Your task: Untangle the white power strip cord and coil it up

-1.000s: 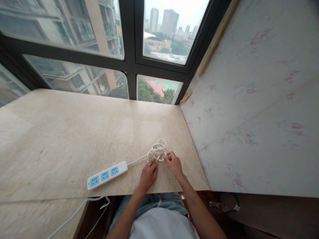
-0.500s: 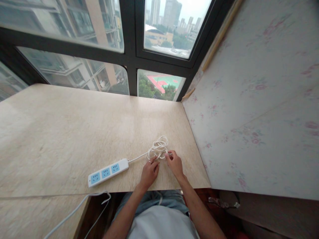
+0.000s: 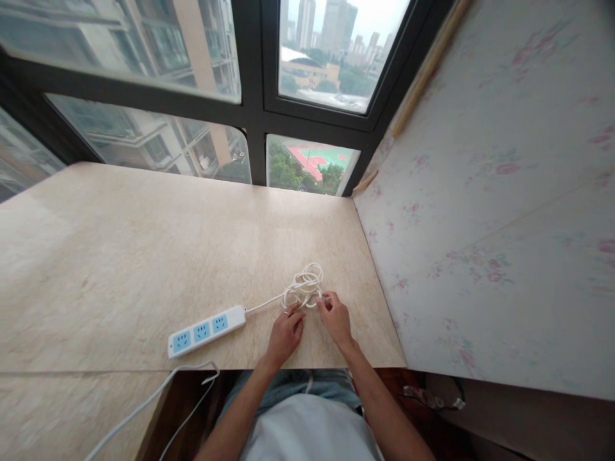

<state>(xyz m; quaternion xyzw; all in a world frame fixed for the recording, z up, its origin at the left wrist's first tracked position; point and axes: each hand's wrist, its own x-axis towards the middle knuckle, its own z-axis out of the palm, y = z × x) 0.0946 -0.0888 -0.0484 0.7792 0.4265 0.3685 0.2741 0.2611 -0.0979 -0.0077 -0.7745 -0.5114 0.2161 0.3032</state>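
A loosely tangled white power cord (image 3: 306,279) lies on the beige stone sill, running left into a white power strip (image 3: 206,331) with three blue socket panels. My left hand (image 3: 286,330) rests at the near left side of the tangle, fingers bent and touching a loop, a ring on one finger. At the tangle's right edge, my right hand (image 3: 334,315) has its thumb and fingers pinched together on the cord. The cord's plug cannot be made out; it may be hidden by the right fingers.
A dark window frame (image 3: 257,115) stands at the sill's far side, and a flower-patterned wall (image 3: 480,224) rises on the right. A separate thin white cable (image 3: 144,406) hangs over the sill's front edge at lower left.
Both hands stay almost where they were on the cord. The whole view has shifted slightly; the tangle keeps nearly the same shape.
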